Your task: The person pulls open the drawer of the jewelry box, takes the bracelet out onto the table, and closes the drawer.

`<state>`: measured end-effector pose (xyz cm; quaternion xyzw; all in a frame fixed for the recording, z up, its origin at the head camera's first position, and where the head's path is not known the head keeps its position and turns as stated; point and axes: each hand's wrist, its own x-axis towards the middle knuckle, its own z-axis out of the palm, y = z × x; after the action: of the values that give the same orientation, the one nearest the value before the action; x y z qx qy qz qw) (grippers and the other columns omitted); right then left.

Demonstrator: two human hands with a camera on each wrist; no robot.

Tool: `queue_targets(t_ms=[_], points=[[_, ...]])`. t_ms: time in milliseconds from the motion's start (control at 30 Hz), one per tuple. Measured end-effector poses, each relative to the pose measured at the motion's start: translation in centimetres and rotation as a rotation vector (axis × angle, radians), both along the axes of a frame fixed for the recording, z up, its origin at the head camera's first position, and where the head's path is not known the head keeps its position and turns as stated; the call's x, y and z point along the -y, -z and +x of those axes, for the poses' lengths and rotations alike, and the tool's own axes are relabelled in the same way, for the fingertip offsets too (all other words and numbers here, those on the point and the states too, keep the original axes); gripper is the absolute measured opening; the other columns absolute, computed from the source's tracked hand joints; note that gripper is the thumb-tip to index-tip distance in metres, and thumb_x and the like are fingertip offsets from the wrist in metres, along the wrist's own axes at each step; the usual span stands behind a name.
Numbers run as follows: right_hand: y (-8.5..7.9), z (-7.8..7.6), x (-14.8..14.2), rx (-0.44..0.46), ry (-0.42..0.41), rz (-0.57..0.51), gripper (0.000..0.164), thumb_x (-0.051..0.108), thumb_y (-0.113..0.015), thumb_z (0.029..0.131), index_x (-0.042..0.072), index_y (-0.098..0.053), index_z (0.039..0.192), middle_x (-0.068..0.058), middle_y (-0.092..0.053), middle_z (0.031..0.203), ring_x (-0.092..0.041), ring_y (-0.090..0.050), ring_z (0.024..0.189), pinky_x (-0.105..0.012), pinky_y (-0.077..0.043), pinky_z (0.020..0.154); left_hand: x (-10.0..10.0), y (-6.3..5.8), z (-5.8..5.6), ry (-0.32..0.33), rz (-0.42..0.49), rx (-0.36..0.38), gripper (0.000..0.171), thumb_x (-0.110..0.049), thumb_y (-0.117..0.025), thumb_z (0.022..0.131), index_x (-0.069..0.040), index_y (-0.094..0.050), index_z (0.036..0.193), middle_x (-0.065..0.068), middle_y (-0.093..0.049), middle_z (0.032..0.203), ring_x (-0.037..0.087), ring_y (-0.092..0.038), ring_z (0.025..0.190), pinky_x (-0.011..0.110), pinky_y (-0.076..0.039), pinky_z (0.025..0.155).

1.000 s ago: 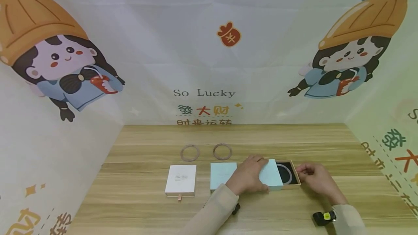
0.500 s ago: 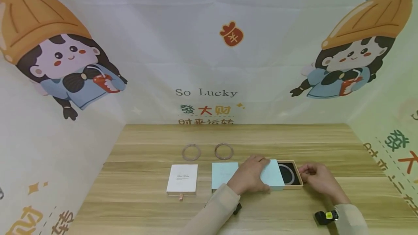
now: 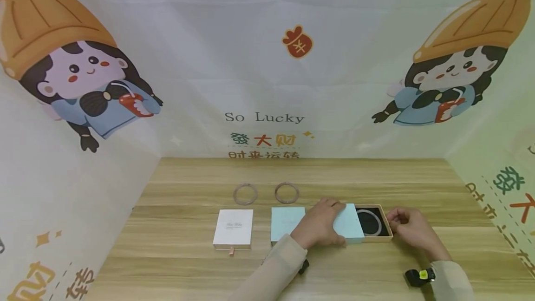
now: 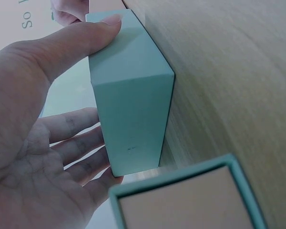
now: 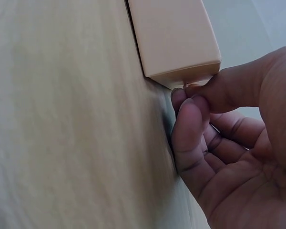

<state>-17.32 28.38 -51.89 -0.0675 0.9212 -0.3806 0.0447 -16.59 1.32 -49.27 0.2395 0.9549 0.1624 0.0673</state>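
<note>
My left hand (image 3: pixel 319 226) grips a pale teal box sleeve (image 3: pixel 350 224) lying flat on the table. In the left wrist view its thumb presses the near side, the other fingers behind. A tan drawer (image 5: pixel 174 36) juts from the sleeve's right end. Inside, on dark lining, lies a pale bangle (image 3: pixel 380 223), its left edge close to the sleeve. My right hand (image 3: pixel 411 227) pinches a small pull tab (image 5: pixel 186 87) at the drawer's end between thumb and fingertips.
A second teal box (image 3: pixel 286 222) lies left of the gripped one, partly behind my left hand. Farther left is a white box (image 3: pixel 233 226) with a small pink tab (image 3: pixel 231 252). Two bangles (image 3: pixel 234 195) lie behind the boxes on the wooden table (image 3: pixel 179 226). Printed cloth walls surround it.
My right hand has moved slightly right, and the drawer has slid farther out of the teal sleeve, showing more of the bangle. My left hand keeps its hold on the sleeve.
</note>
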Motion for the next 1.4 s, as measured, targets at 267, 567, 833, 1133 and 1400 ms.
queue_targets(t_ms=[267,567,833,1133,1400], points=[[0.0,-0.2,-0.3,-0.002,-0.003,0.000,0.010,-0.002,-0.061,0.086,0.001,-0.069,0.092,-0.003,-0.066,0.080,-0.006,-0.055,0.070,-0.022,-0.045,0.060,0.0,-0.2,0.1,0.003,0.007,-0.010,0.090,-0.045,-0.090,0.074,-0.018,-0.051,0.151,-0.005,-0.051,0.154,0.013,-0.045,0.143,0.026,-0.042,0.115],[-0.2,-0.2,-0.5,0.000,-0.011,0.005,0.011,-0.002,-0.061,0.084,0.001,-0.067,0.092,-0.003,-0.065,0.081,-0.006,-0.054,0.071,-0.022,-0.044,0.061,-0.1,0.0,0.0,0.000,0.012,-0.014,0.090,-0.046,-0.091,0.074,-0.018,-0.051,0.151,-0.005,-0.051,0.153,0.013,-0.045,0.143,0.026,-0.042,0.115],[-0.1,-0.3,-0.8,-0.024,-0.025,0.005,0.009,-0.002,-0.061,0.084,0.002,-0.067,0.089,-0.003,-0.065,0.079,-0.003,-0.053,0.069,-0.021,-0.043,0.060,-0.2,0.1,-0.1,0.004,0.005,-0.016,0.091,-0.046,-0.090,0.074,-0.018,-0.051,0.151,-0.005,-0.051,0.154,0.014,-0.045,0.144,0.027,-0.042,0.116],[-0.4,-0.3,-0.8,-0.019,-0.044,0.033,0.004,0.003,-0.064,0.086,0.001,-0.066,0.088,-0.002,-0.066,0.079,-0.003,-0.052,0.069,-0.021,-0.043,0.062,-0.1,0.2,0.0,0.001,0.017,-0.005,0.091,-0.045,-0.091,0.074,-0.018,-0.051,0.151,-0.005,-0.051,0.153,0.014,-0.045,0.144,0.028,-0.042,0.115],[-0.7,-0.2,-1.1,0.099,-0.052,-0.049,0.011,0.001,-0.060,0.089,-0.004,-0.066,0.098,-0.006,-0.068,0.083,-0.008,-0.058,0.070,-0.024,-0.052,0.061,-0.1,0.1,0.0,-0.006,0.020,0.009,0.090,-0.045,-0.091,0.074,-0.019,-0.051,0.151,-0.006,-0.050,0.153,0.014,-0.044,0.144,0.028,-0.042,0.115]])
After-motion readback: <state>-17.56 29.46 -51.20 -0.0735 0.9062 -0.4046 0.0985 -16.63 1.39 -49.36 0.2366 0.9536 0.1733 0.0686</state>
